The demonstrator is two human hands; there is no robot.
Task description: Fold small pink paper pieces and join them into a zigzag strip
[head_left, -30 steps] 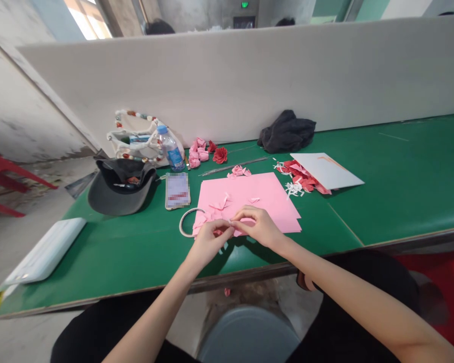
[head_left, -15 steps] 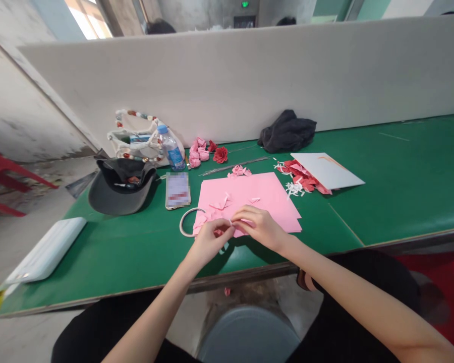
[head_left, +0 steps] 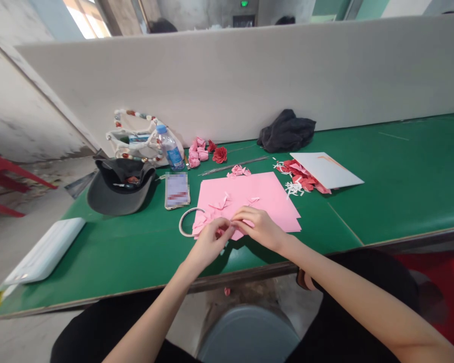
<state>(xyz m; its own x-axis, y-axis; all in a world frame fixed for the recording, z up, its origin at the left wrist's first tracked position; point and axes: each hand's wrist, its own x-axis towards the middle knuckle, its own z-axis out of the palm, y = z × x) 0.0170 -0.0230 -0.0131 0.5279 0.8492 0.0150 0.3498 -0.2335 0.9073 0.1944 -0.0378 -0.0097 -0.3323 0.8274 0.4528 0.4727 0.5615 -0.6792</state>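
Observation:
My left hand [head_left: 214,236] and my right hand [head_left: 258,225] meet fingertip to fingertip over the near edge of the pink paper sheets [head_left: 257,186]. Each is closed in a pinch on a small piece of pink paper, mostly covered by the fingers. Folded pink paper pieces [head_left: 220,203] lie on the sheets just beyond my hands. A roll of tape [head_left: 180,224], seen as a pale ring, rests at the sheets' left edge. Behind the sheets sits a cluster of pink folded paper [head_left: 238,171].
Farther back are pink paper flowers [head_left: 197,153], a red paper flower [head_left: 220,155], thin wires [head_left: 234,166] and a bottle [head_left: 171,148]. A phone [head_left: 177,190] and a cap [head_left: 121,186] lie left. Red paper scraps [head_left: 302,176] and a white sheet [head_left: 327,170] lie right. A partition [head_left: 230,83] stands behind.
My hands stay pinched together in nearly the same spot, with only slight finger movement. A pale bit visible beneath my left fingers earlier no longer shows.

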